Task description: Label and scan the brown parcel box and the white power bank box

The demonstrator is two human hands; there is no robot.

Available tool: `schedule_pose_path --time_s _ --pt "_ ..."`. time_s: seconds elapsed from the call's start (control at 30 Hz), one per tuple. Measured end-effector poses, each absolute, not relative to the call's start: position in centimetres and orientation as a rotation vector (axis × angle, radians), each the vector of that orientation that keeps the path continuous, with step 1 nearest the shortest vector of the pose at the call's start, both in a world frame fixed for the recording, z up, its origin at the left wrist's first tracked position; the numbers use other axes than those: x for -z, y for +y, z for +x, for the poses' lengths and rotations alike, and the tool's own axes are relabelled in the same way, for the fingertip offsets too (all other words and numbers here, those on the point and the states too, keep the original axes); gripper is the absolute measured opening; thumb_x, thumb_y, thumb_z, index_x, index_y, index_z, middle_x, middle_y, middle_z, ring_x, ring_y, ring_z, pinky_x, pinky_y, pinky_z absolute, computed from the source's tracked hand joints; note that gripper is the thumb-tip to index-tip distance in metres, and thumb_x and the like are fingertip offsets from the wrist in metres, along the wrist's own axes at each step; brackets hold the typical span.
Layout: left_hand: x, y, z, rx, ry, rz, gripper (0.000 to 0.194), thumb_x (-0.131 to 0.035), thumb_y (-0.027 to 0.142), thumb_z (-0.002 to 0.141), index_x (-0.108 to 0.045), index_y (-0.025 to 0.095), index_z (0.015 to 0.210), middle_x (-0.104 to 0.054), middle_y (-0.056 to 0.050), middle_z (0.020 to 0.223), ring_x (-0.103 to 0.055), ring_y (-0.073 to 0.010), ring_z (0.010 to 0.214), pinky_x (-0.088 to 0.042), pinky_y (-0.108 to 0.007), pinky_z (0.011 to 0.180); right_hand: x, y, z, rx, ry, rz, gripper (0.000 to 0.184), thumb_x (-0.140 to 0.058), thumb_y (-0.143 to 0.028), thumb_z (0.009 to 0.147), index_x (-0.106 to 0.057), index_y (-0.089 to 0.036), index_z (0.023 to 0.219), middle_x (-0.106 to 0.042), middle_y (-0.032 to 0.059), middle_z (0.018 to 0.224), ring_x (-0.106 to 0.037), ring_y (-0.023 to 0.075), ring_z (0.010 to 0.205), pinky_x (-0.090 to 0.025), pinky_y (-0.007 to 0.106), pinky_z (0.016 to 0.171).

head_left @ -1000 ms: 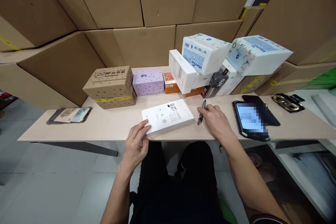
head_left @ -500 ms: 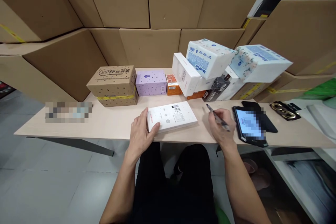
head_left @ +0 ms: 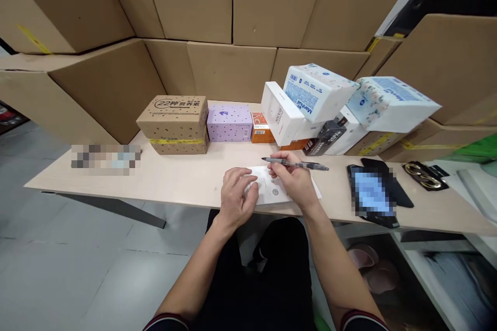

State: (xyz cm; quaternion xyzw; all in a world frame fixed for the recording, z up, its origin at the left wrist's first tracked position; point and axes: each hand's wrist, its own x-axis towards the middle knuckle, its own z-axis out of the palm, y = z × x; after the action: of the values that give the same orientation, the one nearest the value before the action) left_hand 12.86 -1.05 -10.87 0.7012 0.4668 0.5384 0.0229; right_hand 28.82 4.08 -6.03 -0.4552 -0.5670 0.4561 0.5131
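A flat white box (head_left: 266,194) with small printed marks lies near the front edge of the table. Both hands cover parts of it. My left hand (head_left: 238,194) is at its left end, with curled fingers and the thumb against the box. My right hand (head_left: 293,178) is over the right part of the box and grips a pen (head_left: 310,165) between thumb and fingers. The pen lies nearly level, its dark tip pointing left above the box's far edge.
Behind the hands stand a brown printed carton (head_left: 174,124), a purple box (head_left: 229,123), an orange box (head_left: 262,128) and a tilted white power bank box (head_left: 283,114). Tissue packs (head_left: 318,90) are stacked right of these. A phone-like device (head_left: 373,194) and gold rings (head_left: 423,175) lie at right.
My right hand has moved left with the pen, from the bare table to over the white box. The white box and my left hand have shifted right. The view has turned slightly.
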Motion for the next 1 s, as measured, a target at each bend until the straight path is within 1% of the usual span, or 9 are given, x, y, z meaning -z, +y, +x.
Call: schedule_pose_path --time_s 0.13,0.27,0.43,0.7,0.83,1.0 --pt "11.0 -0.4 13.2 -1.528 1.360 2.297 0.018 -0.052 0.019 0.094 -0.068 0.017 0.102 -0.070 -0.010 0.106 -0.058 -0.0242 0.108 -0.051 -0.046 0.102 7.4 4.4 28.0 -1.094 -1.413 -1.193 0.026 -0.064 -0.046 0.084 -0.058 -0.021 0.087 -0.065 -0.0022 0.065 -0.058 0.0117 0.053 -0.048 0.023 0.051" --pt "11.0 -0.4 13.3 -1.478 1.387 2.294 0.021 -0.051 0.020 0.093 -0.068 0.017 0.105 -0.071 -0.011 0.109 -0.058 -0.0252 0.109 -0.051 -0.048 0.102 7.9 4.0 28.1 -0.939 -1.532 -1.225 0.027 -0.058 -0.048 0.089 -0.054 -0.022 0.081 -0.060 -0.0040 0.060 -0.052 0.0107 0.048 -0.043 0.022 0.048" --pt "10.8 -0.4 13.2 -1.475 1.385 2.326 0.023 -0.050 0.018 0.092 -0.068 0.018 0.106 -0.072 -0.009 0.107 -0.062 -0.0238 0.106 -0.051 -0.047 0.102 7.9 4.1 28.0 -0.833 -1.652 -1.230 0.025 -0.055 -0.045 0.091 -0.053 -0.024 0.080 -0.058 -0.0039 0.060 -0.054 0.0118 0.051 -0.043 0.023 0.051" --pt "10.8 -0.4 13.3 -1.451 1.398 2.330 0.023 -0.048 0.019 0.093 -0.068 0.019 0.105 -0.072 -0.008 0.106 -0.063 -0.0234 0.106 -0.051 -0.046 0.103 8.2 4.3 27.9 -0.784 -1.709 -1.240 0.024 -0.053 -0.045 0.092 -0.052 -0.024 0.080 -0.059 -0.0029 0.062 -0.058 0.0134 0.054 -0.045 0.024 0.053" --pt "10.9 -0.3 13.2 -1.463 1.395 2.340 0.022 -0.050 0.019 0.093 -0.068 0.017 0.105 -0.072 -0.009 0.106 -0.062 -0.0237 0.106 -0.052 -0.045 0.102 8.1 4.3 27.9 -0.787 -1.728 -1.235 0.022 -0.053 -0.043 0.092 -0.051 -0.025 0.080 -0.057 -0.0036 0.061 -0.057 0.0135 0.054 -0.044 0.024 0.053" --pt "10.9 -0.3 13.2 -1.459 1.402 2.333 0.023 -0.049 0.019 0.093 -0.068 0.019 0.105 -0.072 -0.008 0.106 -0.063 -0.0237 0.106 -0.052 -0.046 0.102 7.9 4.2 27.9 -0.774 -1.732 -1.239 0.023 -0.052 -0.042 0.092 -0.050 -0.025 0.077 -0.055 -0.0040 0.059 -0.056 0.0137 0.053 -0.044 0.025 0.053"
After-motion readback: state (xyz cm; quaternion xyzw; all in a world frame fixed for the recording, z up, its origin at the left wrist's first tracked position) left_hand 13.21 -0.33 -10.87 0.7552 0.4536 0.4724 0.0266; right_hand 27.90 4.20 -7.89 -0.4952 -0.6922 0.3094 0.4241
